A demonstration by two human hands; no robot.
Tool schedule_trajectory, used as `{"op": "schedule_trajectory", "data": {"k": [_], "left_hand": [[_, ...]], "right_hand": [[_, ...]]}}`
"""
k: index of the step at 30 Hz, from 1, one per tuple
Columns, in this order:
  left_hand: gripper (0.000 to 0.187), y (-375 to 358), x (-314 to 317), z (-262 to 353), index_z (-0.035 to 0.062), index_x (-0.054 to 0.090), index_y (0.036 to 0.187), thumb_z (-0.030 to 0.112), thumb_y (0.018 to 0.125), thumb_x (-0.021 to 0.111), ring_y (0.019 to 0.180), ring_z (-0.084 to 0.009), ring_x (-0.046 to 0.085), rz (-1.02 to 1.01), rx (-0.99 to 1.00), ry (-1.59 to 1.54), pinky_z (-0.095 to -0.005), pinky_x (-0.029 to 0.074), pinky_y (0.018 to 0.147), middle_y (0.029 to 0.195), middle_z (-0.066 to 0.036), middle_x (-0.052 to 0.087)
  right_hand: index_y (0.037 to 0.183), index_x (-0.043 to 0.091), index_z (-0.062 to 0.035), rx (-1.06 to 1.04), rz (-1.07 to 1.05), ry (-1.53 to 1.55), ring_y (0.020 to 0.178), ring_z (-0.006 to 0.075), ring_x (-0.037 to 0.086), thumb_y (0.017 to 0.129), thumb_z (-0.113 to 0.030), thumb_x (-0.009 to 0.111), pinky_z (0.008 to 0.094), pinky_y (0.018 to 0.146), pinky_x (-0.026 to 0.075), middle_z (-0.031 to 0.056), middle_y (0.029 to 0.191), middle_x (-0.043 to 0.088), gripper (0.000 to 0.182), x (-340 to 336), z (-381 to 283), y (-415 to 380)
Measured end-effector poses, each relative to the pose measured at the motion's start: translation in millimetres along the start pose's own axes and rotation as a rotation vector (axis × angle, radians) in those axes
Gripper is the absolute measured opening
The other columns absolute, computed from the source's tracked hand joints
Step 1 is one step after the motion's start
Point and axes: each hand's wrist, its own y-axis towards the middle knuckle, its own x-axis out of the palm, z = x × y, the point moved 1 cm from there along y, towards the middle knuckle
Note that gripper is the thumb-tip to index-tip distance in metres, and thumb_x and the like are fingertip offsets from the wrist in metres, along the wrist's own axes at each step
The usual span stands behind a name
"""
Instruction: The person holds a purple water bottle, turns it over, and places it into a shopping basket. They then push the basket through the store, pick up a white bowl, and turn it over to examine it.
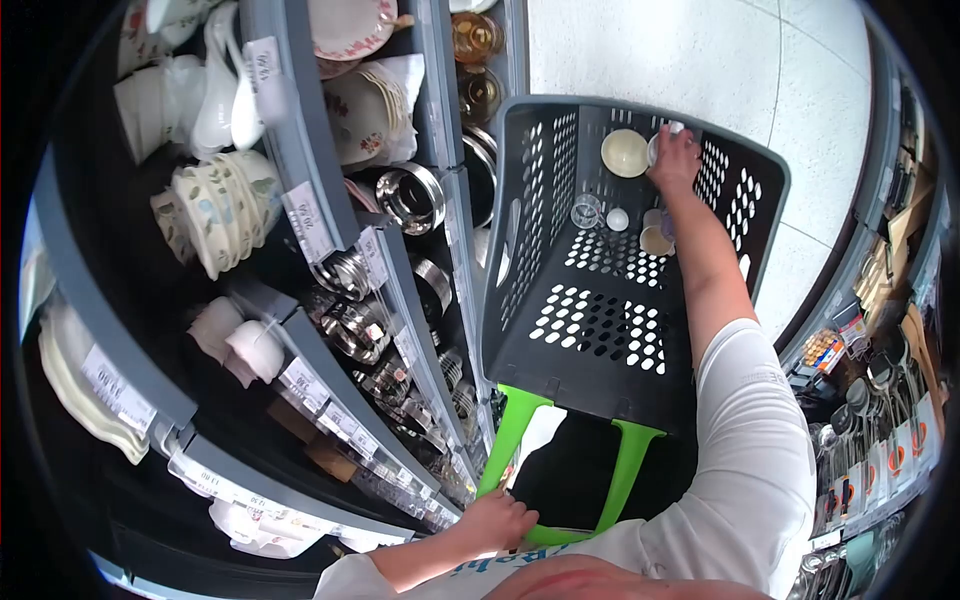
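My left hand (500, 522) is closed around the green handle (618, 480) of a black shopping basket (600, 375). Reaching to the basket's far end, my right hand (677, 162) has its fingers curled on a small white object (653, 150), mostly hidden by the hand. Just left of it sits a cream bowl (625, 153). Lower in the basket are a clear glass (586, 210), a small round white item (617, 219) and a cream cup (656, 238), partly covered by my right forearm.
Shelves on the left hold stacked floral bowls (225, 212), white spoons (222, 85), metal bowls (410, 198) and price tags (118, 385). Kitchen utensils (875, 400) hang along the right side. Pale floor tiles (700, 60) lie beyond the basket.
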Motion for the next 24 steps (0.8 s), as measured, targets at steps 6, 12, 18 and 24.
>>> {"op": "schedule_trajectory", "data": {"k": [6,12,18,24], "left_hand": [[0.015,2.7,-5.8,-0.6,0.0101,0.059,0.072,0.020,0.062,0.064,0.065,-0.0247,0.064,-0.002,-0.052,0.141,-0.0373,0.049,0.061,0.064,-0.006,0.060],[0.012,5.2,-32.5,7.0,0.0102,0.064,0.074,0.018,0.064,0.063,0.065,-0.0275,0.065,0.051,-0.060,0.226,-0.0399,0.051,0.059,0.065,-0.009,0.064],[0.015,3.4,-45.6,10.7,0.0117,0.068,0.076,0.016,0.064,0.062,0.074,-0.0287,0.066,0.190,-0.075,0.269,-0.0413,0.053,0.064,0.074,-0.010,0.066],[0.018,13.3,-61.0,8.8,0.0109,0.070,0.078,0.016,0.064,0.061,0.077,-0.0299,0.066,0.340,-0.013,0.366,-0.0420,0.053,0.067,0.077,-0.011,0.067]], "right_hand": [[0.135,0.032,-0.0224,-0.108,0.072,-0.013,0.118,0.0421,0.039,0.061,-0.026,0.078,0.0512,0.089,0.044,0.0217,0.134,0.031,0.087,-64.3,-25.9,-42.0],[0.137,0.032,-0.0198,-0.292,0.105,0.019,0.117,0.0415,0.040,0.052,-0.028,0.084,0.0498,0.090,0.043,0.0221,0.132,0.033,0.100,-140.7,-23.8,-107.8],[0.136,0.031,-0.0168,-0.424,0.107,0.046,0.113,0.0404,0.042,0.050,-0.030,0.083,0.0485,0.089,0.044,0.0230,0.126,0.036,0.101,-225.0,-10.1,-202.1],[0.140,0.032,-0.0173,-0.613,0.187,0.189,0.110,0.0416,0.044,0.050,-0.033,0.083,0.0457,0.092,0.045,0.0240,0.123,0.038,0.105,-301.8,8.9,-302.7]]}}
